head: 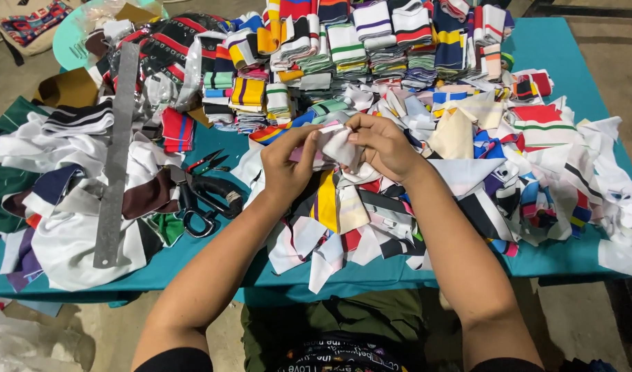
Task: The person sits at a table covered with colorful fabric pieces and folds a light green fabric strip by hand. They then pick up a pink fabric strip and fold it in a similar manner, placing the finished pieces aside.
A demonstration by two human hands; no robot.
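Observation:
My left hand (286,165) and my right hand (383,145) meet over the middle of the table, both pinching a small white fabric piece (338,145) between fingers and thumbs. Under them lies a loose heap of cut fabric scraps (371,213) in white, yellow, black, red and blue. Just left of my left hand rest black-handled scissors (204,200) and small red snips (207,162), untouched.
A long metal ruler (116,151) lies across a pile of garments at the left. Folded striped knit pieces (343,48) are stacked in rows at the back. The teal table cover (557,48) shows at the far right and front edge. A bag sits at top left.

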